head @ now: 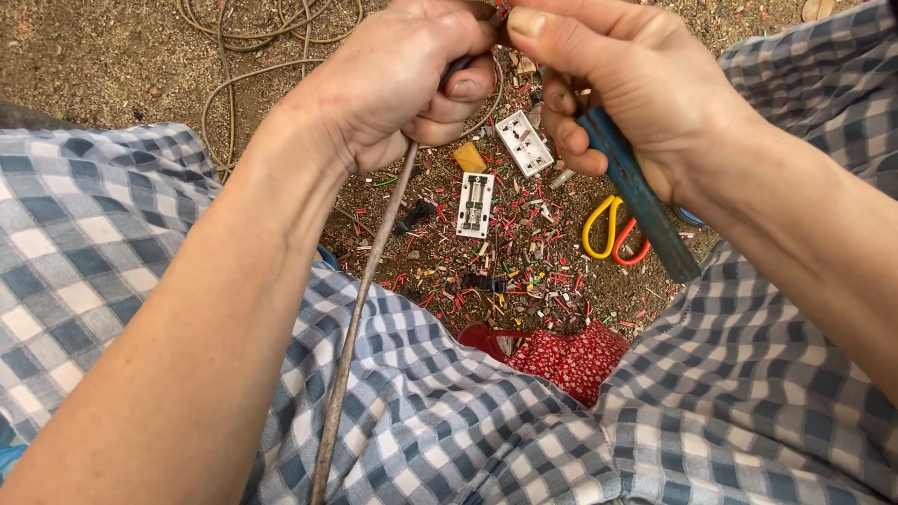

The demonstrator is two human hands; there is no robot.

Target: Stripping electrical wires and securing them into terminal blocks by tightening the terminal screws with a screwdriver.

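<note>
Gripping a dirty cable in a clenched fist, the left hand is steadying it above the white socket plate. Right of that plate, the right hand is squeezing blue-handled pliers, angled toward the cable's end; their jaws are hidden behind the fingers.

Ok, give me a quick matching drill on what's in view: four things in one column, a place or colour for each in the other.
Things:
1. cable
2. blue-handled tool
3. scissors
4. white socket plate

Places or colours:
A. yellow and orange handles, on the ground
B. held in the right hand
C. gripped by the left hand, running down over the lap
D. lying on the dirt between the hands

Pairs: 1-C, 2-B, 3-A, 4-D
</note>
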